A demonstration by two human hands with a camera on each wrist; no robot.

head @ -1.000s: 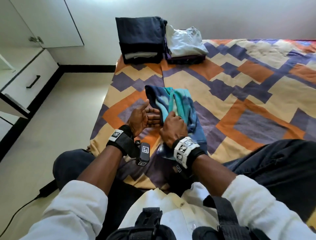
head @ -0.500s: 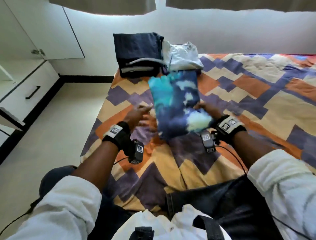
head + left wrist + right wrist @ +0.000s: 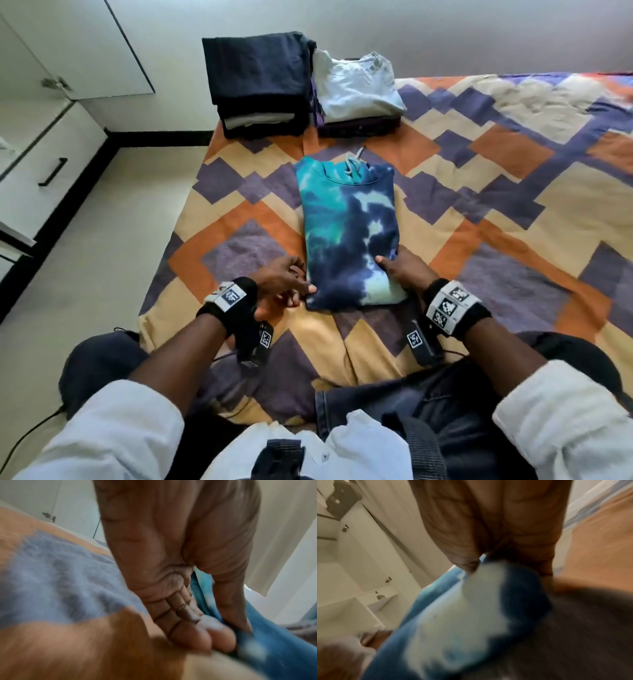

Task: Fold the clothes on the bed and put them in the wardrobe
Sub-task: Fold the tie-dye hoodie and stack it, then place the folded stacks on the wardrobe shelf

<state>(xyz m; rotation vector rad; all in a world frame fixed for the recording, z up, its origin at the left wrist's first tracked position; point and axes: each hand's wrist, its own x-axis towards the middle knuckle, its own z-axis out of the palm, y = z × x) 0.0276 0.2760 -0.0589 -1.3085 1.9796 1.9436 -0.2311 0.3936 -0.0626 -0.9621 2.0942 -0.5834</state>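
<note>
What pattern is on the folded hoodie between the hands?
Tie-dye: teal, navy and pale white patches on the hoodie. Clearest in the head view.

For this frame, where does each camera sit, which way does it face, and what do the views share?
Head: looks down from above at the bed, the tie-dye hoodie, both forearms and knees.
Left wrist: low, looks along the palm of the left hand; fingertips and thumb pinch the hoodie's edge.
Right wrist: low, looks along the right hand, its grip on the hoodie's corner, the wardrobe behind.
Shared: all show the hoodie.
</note>
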